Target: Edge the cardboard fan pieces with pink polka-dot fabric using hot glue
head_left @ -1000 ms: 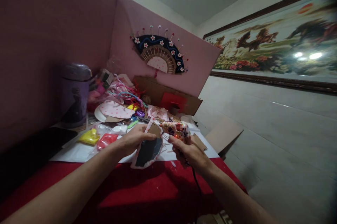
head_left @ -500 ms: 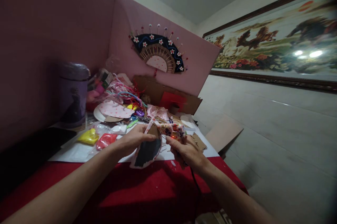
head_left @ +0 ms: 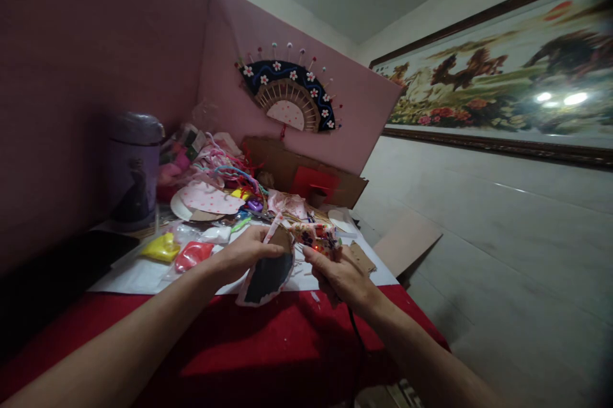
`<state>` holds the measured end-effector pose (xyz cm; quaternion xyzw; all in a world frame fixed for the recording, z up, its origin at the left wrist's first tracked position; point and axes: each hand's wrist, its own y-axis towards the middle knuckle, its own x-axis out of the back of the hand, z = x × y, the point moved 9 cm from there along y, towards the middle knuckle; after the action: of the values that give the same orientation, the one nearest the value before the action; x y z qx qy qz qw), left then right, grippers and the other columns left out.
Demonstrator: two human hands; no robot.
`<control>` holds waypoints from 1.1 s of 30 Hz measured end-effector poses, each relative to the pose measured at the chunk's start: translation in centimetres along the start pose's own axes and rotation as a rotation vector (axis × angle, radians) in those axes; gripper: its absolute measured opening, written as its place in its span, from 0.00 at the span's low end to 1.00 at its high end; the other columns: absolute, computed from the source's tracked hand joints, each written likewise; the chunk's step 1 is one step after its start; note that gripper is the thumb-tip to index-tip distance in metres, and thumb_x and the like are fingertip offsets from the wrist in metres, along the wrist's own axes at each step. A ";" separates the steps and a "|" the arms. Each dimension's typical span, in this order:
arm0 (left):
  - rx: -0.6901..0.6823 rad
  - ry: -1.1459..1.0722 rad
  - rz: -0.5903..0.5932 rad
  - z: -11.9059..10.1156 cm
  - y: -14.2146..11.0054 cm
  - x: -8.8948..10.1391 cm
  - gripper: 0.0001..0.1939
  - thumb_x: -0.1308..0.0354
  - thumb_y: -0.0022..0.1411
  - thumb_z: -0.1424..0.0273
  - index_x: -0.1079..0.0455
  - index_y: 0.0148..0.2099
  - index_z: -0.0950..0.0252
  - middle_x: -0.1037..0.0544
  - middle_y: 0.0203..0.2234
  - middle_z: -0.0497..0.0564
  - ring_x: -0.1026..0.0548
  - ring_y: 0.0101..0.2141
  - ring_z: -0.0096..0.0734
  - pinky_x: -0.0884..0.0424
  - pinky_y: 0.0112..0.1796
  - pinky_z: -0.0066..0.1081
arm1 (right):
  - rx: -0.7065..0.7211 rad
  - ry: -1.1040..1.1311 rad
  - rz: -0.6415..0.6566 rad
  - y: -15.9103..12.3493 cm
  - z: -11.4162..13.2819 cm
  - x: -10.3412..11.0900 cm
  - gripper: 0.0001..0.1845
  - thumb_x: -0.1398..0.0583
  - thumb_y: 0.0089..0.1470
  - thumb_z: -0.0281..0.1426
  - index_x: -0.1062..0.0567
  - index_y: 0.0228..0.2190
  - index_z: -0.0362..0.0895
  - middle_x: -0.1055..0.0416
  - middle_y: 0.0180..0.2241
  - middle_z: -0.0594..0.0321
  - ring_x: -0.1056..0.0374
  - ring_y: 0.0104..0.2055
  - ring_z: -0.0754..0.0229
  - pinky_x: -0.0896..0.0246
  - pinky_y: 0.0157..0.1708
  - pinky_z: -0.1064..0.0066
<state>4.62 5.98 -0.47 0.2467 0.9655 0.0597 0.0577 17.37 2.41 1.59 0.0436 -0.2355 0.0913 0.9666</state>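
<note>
My left hand (head_left: 253, 251) grips a curved fan-shaped cardboard piece (head_left: 271, 277), thumb on top. Dark material covers its lower part, and pale pink fabric trims its edge. In my right hand (head_left: 338, 271) is a floral-patterned hot glue gun (head_left: 313, 235), its small red light lit. The gun's nozzle end points left, close to the top of the cardboard piece; whether they touch I cannot tell. A black cord (head_left: 354, 328) hangs from below the right hand.
Bags of yellow clay (head_left: 161, 248) and red clay (head_left: 193, 256) lie left on the white sheet (head_left: 136, 275). Behind are dotted pink fabric (head_left: 211, 197), pipe cleaners (head_left: 230, 168) and a purple container (head_left: 135, 172). Cardboard scraps (head_left: 361, 258) lie right. A decorated fan (head_left: 287, 95) hangs on the pink panel.
Both hands keep nearly the same place and hold. The glue gun and right hand shift only very slightly.
</note>
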 end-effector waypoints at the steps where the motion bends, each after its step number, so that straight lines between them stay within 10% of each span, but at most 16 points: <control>1: 0.004 0.002 0.003 0.0 0.0 0.0 0.07 0.40 0.45 0.73 0.28 0.31 0.68 0.25 0.22 0.47 0.30 0.22 0.28 0.38 0.26 0.27 | -0.001 -0.009 0.007 0.0 0.2 -0.1 0.28 0.45 0.50 0.52 0.39 0.14 0.43 0.44 0.10 0.71 0.48 0.09 0.71 0.52 0.07 0.78; 33: -0.001 0.079 -0.020 0.2 0.0 0.2 0.09 0.40 0.44 0.72 0.29 0.31 0.69 0.27 0.22 0.47 0.31 0.23 0.27 0.39 0.27 0.28 | -0.013 -0.025 -0.006 -0.3 1.1 -0.3 0.25 0.44 0.51 0.48 0.38 0.15 0.43 0.44 0.10 0.72 0.48 0.09 0.71 0.52 0.07 0.79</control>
<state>4.47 6.11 -0.65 0.2344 0.9695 0.0693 0.0201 16.66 1.96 2.43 0.0390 -0.2481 0.0865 0.9641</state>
